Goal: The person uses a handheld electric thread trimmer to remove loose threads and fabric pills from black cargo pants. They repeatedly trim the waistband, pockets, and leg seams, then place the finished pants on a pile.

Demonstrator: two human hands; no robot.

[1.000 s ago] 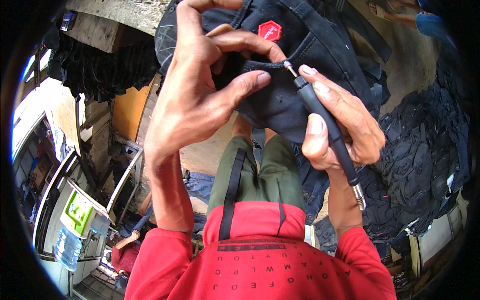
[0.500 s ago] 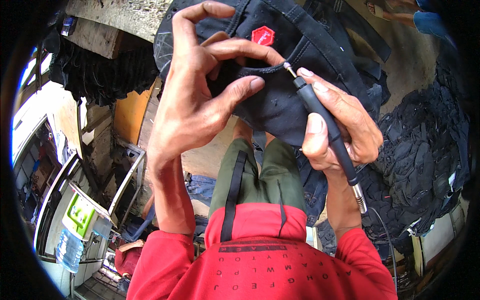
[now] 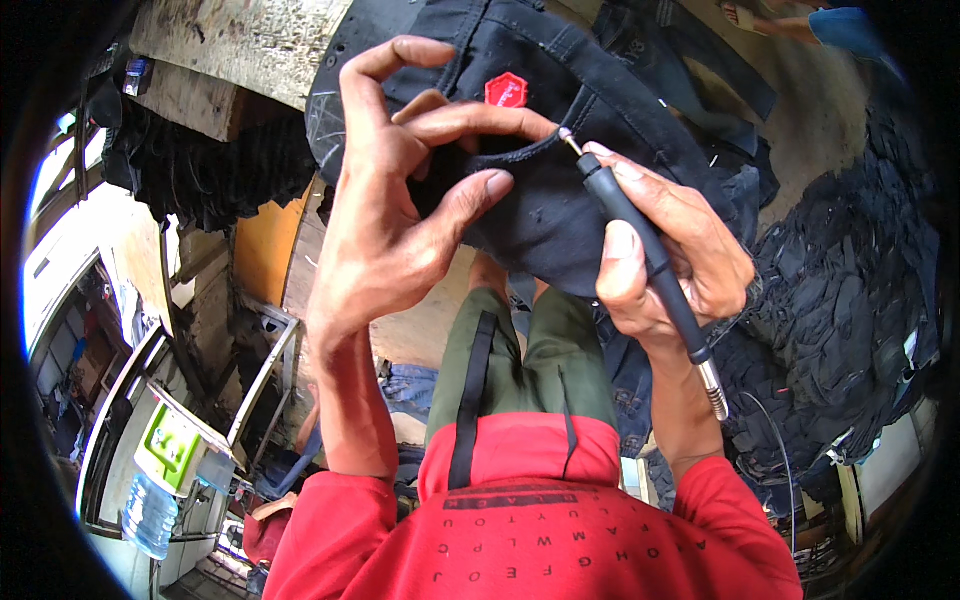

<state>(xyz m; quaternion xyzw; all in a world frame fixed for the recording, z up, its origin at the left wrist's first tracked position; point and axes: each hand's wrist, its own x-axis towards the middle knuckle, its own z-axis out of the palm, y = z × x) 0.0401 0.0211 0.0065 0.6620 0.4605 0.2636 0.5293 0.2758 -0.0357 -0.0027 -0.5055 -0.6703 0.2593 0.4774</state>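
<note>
My right hand [image 3: 680, 255] is closed around a black pen-shaped rotary tool handpiece [image 3: 642, 235], with a metal spring collar at its lower end. The pale tip of the tool meets the stitched edge of a pocket on a black denim garment [image 3: 545, 205]. Curved over the pocket opening, my left hand [image 3: 400, 190] has its fingers apart, and the index fingertip lies right beside the tool tip. The thumb stands away from the cloth. A red hexagonal patch [image 3: 507, 90] sits on the fabric just above the pocket.
Heaps of dark cloth [image 3: 840, 300] lie at the right, where a thin cable [image 3: 785, 450] hangs. Dark garments [image 3: 200, 150] are stacked beneath a wooden board [image 3: 235, 40] at upper left. A water bottle [image 3: 152, 512] stands lower left. Another person's arm or leg [image 3: 785, 28] shows at upper right.
The garment and patch have shifted slightly left and down in the picture. Both hands moved a little left with the tool, whose tip stays at the pocket edge beside my left index finger.
</note>
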